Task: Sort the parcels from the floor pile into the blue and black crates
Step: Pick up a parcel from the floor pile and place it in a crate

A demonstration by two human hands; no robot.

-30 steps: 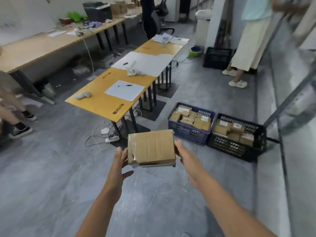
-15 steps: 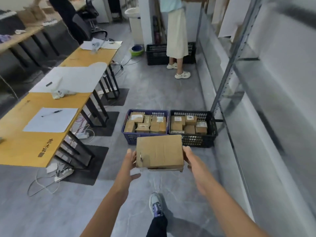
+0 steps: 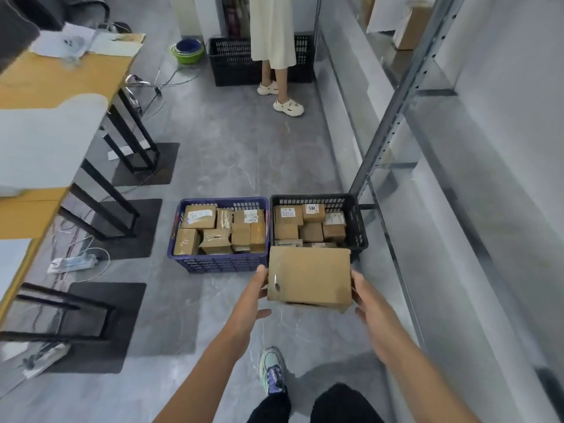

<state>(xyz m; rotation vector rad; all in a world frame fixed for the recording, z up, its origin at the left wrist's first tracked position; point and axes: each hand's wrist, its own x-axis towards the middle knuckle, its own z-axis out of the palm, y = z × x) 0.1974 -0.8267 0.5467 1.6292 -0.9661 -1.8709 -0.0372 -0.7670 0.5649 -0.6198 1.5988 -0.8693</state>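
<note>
Grey floor (image 3: 244, 154) is stretching out under everything, with a yellow desk (image 3: 55, 77) running down the left of the frame and metal shelving (image 3: 393, 117) along the right. Blue crate (image 3: 219, 264) and black crate (image 3: 355, 221) are sitting side by side in the middle, touching, both loaded with small cardboard boxes. Flat brown parcel (image 3: 309, 274) is hanging in the air, covering the black crate's near rim, with the left grip (image 3: 254, 297) holding its left edge and the right grip (image 3: 370, 303) holding its right edge. Someone in a pale skirt (image 3: 273, 32) is standing at the top center.
</note>
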